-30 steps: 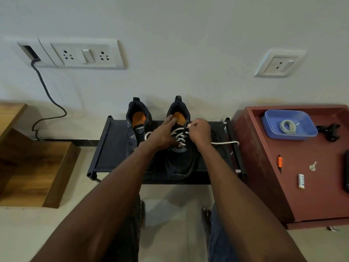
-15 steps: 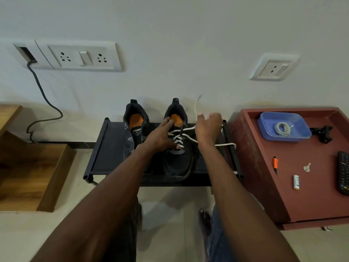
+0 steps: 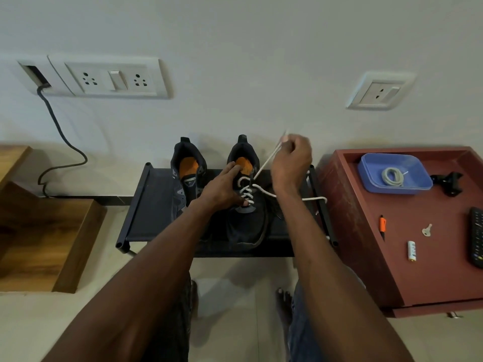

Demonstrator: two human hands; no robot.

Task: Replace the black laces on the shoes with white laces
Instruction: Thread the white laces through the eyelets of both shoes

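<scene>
Maroon wood makes the low table [image 3: 366,231] on the right, which carries a blue tray [image 3: 371,184] with a coiled cord [image 3: 392,176], an orange pen [image 3: 383,226], a key [image 3: 426,229], a battery [image 3: 411,251] and a remote [image 3: 477,239]. On the left stands a wooden box [image 3: 39,231], with a wall socket [image 3: 112,79] and a dark cable [image 3: 60,137] above. Between them a black rack [image 3: 151,212] holds two dark shoes. The left hand [image 3: 222,189] lies flat on the right shoe [image 3: 245,226], fingers straight, reaching towards its orange insole. The right hand [image 3: 291,160], raised beyond the shoe, pinches one end of the white lace [image 3: 264,165] taut; the other end trails right across the rack's rail. The left shoe [image 3: 187,173] stands beside, untouched
</scene>
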